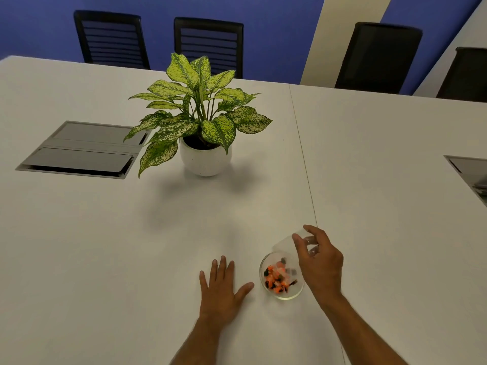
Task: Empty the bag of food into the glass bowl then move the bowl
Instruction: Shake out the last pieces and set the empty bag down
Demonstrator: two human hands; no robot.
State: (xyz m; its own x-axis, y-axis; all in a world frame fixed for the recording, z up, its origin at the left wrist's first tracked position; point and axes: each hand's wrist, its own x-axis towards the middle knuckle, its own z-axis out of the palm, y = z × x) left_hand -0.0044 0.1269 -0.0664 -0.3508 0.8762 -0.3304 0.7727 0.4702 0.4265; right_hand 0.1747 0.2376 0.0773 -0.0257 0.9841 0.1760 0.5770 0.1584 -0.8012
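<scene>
While the left hand lies flat and spread on the table, right hand pinching a clear bag — tipped over the glass bowl of orange-and-black food.

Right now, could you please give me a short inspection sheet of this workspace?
Surface: white table, seam running down its right half.
Job's things: glass bowl holding orange and black food pieces; clear bag held tipped above it.
Clutter: potted plant.
Grippers: left hand flat on the table, apart from the bowl; right hand pinching the bag.
Cables: nothing seen; two closed hatches.
Surroundings: black chairs, blue wall.
</scene>
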